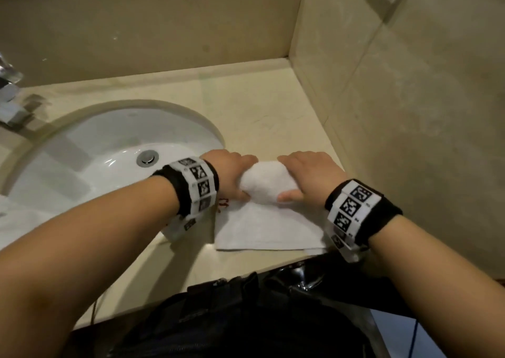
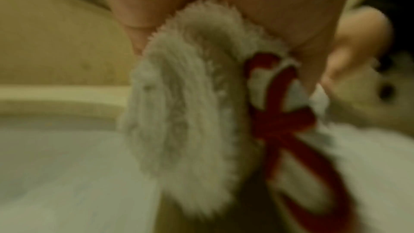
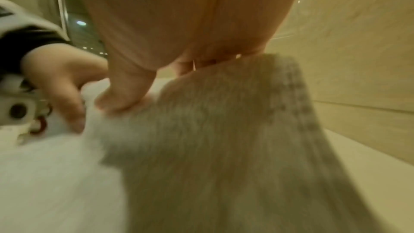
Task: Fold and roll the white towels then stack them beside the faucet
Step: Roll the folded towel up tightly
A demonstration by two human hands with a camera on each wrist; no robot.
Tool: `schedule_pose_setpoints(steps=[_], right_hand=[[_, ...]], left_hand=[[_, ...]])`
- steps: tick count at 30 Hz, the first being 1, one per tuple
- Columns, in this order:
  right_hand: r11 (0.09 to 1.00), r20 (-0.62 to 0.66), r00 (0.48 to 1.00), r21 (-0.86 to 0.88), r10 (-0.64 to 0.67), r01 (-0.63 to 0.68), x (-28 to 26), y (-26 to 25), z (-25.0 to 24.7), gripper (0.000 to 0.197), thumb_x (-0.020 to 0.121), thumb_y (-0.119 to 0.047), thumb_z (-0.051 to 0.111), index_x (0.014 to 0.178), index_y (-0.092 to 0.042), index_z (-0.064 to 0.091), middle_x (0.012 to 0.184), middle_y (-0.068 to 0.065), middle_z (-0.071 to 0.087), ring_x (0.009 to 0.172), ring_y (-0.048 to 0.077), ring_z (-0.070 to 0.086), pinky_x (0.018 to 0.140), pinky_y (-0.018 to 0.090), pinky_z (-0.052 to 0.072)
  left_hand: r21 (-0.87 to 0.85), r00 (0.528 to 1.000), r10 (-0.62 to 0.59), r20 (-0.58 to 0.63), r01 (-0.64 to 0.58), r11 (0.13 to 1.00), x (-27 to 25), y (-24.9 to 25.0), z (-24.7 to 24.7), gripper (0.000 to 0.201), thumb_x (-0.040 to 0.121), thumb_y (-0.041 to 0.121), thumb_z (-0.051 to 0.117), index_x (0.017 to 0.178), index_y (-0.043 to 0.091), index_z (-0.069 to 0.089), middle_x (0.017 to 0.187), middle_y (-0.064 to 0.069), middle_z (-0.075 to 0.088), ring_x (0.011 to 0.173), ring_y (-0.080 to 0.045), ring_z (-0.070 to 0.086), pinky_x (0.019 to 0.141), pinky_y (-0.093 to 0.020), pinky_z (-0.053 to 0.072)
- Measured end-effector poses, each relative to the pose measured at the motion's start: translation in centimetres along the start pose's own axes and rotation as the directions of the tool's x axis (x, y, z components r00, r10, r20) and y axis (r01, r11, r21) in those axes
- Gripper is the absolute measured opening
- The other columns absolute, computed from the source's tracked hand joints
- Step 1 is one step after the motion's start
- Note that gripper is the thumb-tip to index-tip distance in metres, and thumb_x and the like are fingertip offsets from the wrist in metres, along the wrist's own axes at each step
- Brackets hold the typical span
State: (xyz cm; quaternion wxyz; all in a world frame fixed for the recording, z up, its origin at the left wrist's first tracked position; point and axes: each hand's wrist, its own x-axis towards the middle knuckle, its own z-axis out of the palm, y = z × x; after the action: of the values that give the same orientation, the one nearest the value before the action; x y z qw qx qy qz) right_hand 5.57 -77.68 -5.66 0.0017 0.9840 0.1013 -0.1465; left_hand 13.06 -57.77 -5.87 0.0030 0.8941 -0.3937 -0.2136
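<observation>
A white towel (image 1: 269, 225) lies on the beige counter (image 1: 254, 106) to the right of the sink, its far part wound into a roll (image 1: 269, 184) and its near part flat. My left hand (image 1: 232, 176) grips the roll's left end, fingers over the top and thumb at the near side. My right hand (image 1: 304, 177) grips the right end the same way. The left wrist view shows the roll's spiral end (image 2: 186, 112) with red stitching (image 2: 277, 121) beside it. In the right wrist view my thumb presses the towel (image 3: 201, 139). The faucet (image 1: 11, 95) stands at the far left.
The white sink basin (image 1: 68, 172) with its metal drain (image 1: 147, 157) lies left of the towel. A tiled wall (image 1: 410, 112) rises close on the right, and a backsplash runs along the back. More white cloth (image 1: 11, 215) shows at the left edge.
</observation>
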Motion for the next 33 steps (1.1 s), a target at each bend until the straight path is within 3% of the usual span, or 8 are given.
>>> schedule_pose_setpoints(steps=[4, 8, 11, 15, 19, 23, 27, 33], right_hand=[[0.999, 0.013, 1.0, 0.03, -0.016, 0.015, -0.4, 0.6, 1.2, 0.096, 0.064, -0.062, 0.067, 0.142, -0.024, 0.025, 0.136, 0.002, 0.045, 0.124, 0.023, 0.043, 0.105, 0.036, 0.029], [0.995, 0.12, 0.991, 0.087, -0.052, 0.041, 1.9, 1.0, -0.5, 0.065, 0.063, -0.059, 0.068, 0.117, -0.029, 0.049, 0.106, 0.0, 0.062, 0.096, 0.024, 0.059, 0.083, 0.035, 0.047], [0.982, 0.247, 0.968, 0.187, -0.047, 0.0, 2.8, 1.3, -1.4, 0.059, 0.062, -0.058, 0.07, 0.113, -0.034, 0.052, 0.104, -0.005, 0.063, 0.094, 0.021, 0.06, 0.082, 0.037, 0.049], [0.997, 0.107, 0.994, 0.079, 0.003, -0.012, 2.2, 1.3, -1.2, 0.076, 0.065, -0.066, 0.063, 0.128, -0.028, 0.043, 0.12, 0.0, 0.055, 0.109, 0.024, 0.053, 0.092, 0.037, 0.042], [1.0, -0.086, 0.996, 0.001, -0.016, 0.016, -0.1, 0.8, 0.8, 0.102, 0.062, -0.066, 0.065, 0.143, -0.022, 0.024, 0.141, 0.005, 0.041, 0.127, 0.025, 0.039, 0.108, 0.039, 0.025], [0.999, -0.058, 0.998, 0.049, 0.004, -0.001, 1.0, 0.5, 0.8, 0.086, 0.064, -0.046, 0.069, 0.138, -0.022, 0.033, 0.126, 0.006, 0.052, 0.112, 0.027, 0.051, 0.094, 0.034, 0.036], [0.997, 0.121, 0.992, 0.053, 0.043, -0.05, 3.8, 0.8, -1.4, 0.066, 0.062, -0.052, 0.065, 0.12, -0.027, 0.045, 0.107, 0.003, 0.062, 0.087, 0.025, 0.059, 0.069, 0.029, 0.041], [0.98, 0.234, 0.972, 0.181, 0.037, -0.081, 5.1, 1.8, -2.6, 0.076, 0.059, -0.051, 0.075, 0.125, -0.027, 0.043, 0.115, 0.001, 0.059, 0.1, 0.025, 0.059, 0.084, 0.04, 0.05]], left_hand=[[-0.539, 0.951, 0.012, 0.308, 0.164, 0.826, 0.1, -1.1, -0.6, 0.065, 0.068, 0.045, 0.074, 0.122, 0.03, 0.042, 0.096, 0.008, 0.062, 0.058, -0.01, 0.07, 0.047, -0.024, 0.054], [-0.083, 0.999, -0.003, -0.038, -0.001, 0.997, -1.5, -1.0, 0.3, 0.092, 0.055, 0.077, 0.057, 0.132, 0.032, 0.033, 0.12, 0.003, 0.055, 0.105, -0.021, 0.057, 0.088, -0.036, 0.048], [0.167, 0.992, 0.021, -0.128, 0.0, 0.986, -2.6, -0.9, 1.4, 0.102, 0.061, 0.07, 0.06, 0.142, 0.028, 0.013, 0.128, -0.004, 0.046, 0.111, -0.025, 0.049, 0.094, -0.038, 0.043], [-0.153, 0.998, -0.035, -0.043, 0.028, 0.988, -1.4, -1.7, 0.3, 0.083, 0.065, 0.043, 0.068, 0.135, 0.031, 0.025, 0.116, -0.003, 0.057, 0.098, -0.023, 0.058, 0.081, -0.034, 0.051], [-0.543, 0.975, -0.065, 0.211, 0.172, 0.822, -0.5, -4.6, 0.0, 0.08, 0.067, 0.032, 0.077, 0.132, 0.032, 0.029, 0.111, 0.004, 0.057, 0.087, -0.013, 0.06, 0.06, -0.016, 0.047], [-0.649, 0.982, -0.074, 0.175, 0.172, 0.741, -0.9, -5.8, 0.5, 0.073, 0.069, 0.031, 0.078, 0.13, 0.029, 0.036, 0.123, 0.003, 0.051, 0.097, -0.011, 0.056, 0.068, -0.016, 0.047], [-0.213, 0.982, -0.035, -0.184, -0.005, 0.977, -1.9, -6.2, 0.0, 0.09, 0.063, 0.059, 0.07, 0.137, 0.027, 0.031, 0.138, -0.002, 0.042, 0.119, -0.022, 0.046, 0.097, -0.034, 0.039], [0.003, 0.995, 0.05, -0.09, -0.05, 0.999, -1.7, -6.5, 0.7, 0.099, 0.07, 0.045, 0.069, 0.145, 0.024, 0.008, 0.14, -0.005, 0.038, 0.123, -0.023, 0.043, 0.1, -0.034, 0.039]])
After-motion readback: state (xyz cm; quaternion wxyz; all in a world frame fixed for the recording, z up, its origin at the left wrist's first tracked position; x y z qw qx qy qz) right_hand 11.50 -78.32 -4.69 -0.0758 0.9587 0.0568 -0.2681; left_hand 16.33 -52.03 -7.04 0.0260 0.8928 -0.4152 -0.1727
